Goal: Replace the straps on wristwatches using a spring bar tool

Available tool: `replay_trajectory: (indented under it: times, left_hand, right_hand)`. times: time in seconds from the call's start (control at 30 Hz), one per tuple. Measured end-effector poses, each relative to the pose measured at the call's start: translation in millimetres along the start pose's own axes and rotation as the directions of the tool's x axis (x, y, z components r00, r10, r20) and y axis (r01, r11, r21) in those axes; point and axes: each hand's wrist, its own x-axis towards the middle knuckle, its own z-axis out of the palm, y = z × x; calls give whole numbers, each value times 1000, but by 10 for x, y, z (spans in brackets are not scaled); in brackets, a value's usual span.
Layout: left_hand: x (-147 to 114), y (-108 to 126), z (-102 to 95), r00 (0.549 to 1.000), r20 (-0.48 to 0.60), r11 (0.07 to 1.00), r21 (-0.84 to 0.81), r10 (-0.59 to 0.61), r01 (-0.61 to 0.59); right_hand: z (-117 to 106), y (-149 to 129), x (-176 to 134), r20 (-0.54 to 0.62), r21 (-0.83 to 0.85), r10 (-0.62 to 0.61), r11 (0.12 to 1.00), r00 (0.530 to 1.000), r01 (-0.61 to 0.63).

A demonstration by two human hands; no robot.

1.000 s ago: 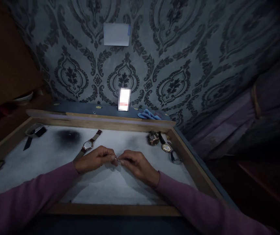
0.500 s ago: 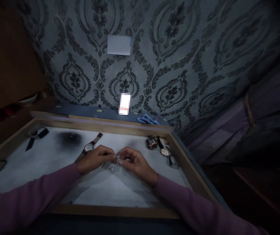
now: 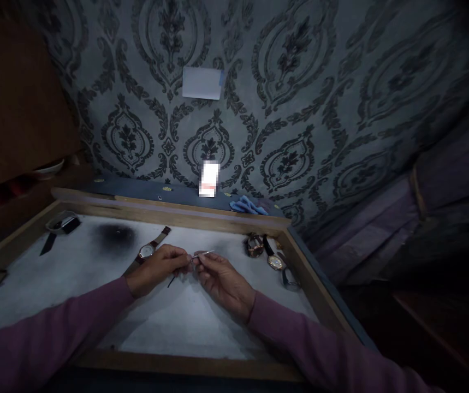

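My left hand (image 3: 164,265) and my right hand (image 3: 226,278) meet over the white tray floor (image 3: 168,327), fingertips nearly touching. Between my right thumb and fingers is a slim silvery tool (image 3: 206,253), one end pointing at my left fingertips. My left fingers are pinched together on something small that they mostly cover. A thin dark strip (image 3: 171,281) sticks out beneath them; I cannot tell whether it belongs to the held piece. Just behind my left hand lies a wristwatch (image 3: 146,251) with a brown strap, partly hidden by that hand.
A wooden rim (image 3: 168,215) surrounds the tray. At its right stand a dark brown watch (image 3: 254,245), a gold-cased watch (image 3: 275,262) and a dark-strapped watch (image 3: 290,278). Another watch (image 3: 63,222) lies far left. Behind the rim are a blue cloth (image 3: 247,205) and a bright blurred rectangle (image 3: 209,179).
My right hand has turned and opened out slightly, so the silvery tool now shows above its fingers. My left hand keeps its pinch almost in place. The view has tilted slightly.
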Motion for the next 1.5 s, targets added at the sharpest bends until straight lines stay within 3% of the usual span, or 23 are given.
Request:
replay_trajectory:
  times: [0.2,0.5,0.77,0.87,1.03,1.17,1.5]
  left_hand:
    - [36,-65,6,1000,9,1000,18,3,-3]
    - [54,-92,-40,996,-19,996,-23,-83,83]
    - [40,-108,-73,998,57,993,116,-23,16]
    - [-17,-55,-25,993,98,942,322,64,-93]
    - [-80,36,29,960,168,768,576,224,-280]
    - [-75,40,16,947,199,702,636,251,-319]
    - [-59,-14,11,952,195,658,689,236,-304]
  right_hand:
    - [-57,1,45,-27,-9,-47,999,999,47]
    - [-103,-104,40,-39,-71,-44,997,998,41]
    - [-143,-209,45,-39,-205,-65,977,997,56]
    - [-146,-201,48,-26,-244,-48,969,998,40]
    - [-127,-174,35,18,-299,-3,954,1000,9]
    - [-114,-163,25,58,-354,20,935,998,2]
    - [-140,-140,21,107,-431,26,902,994,23]
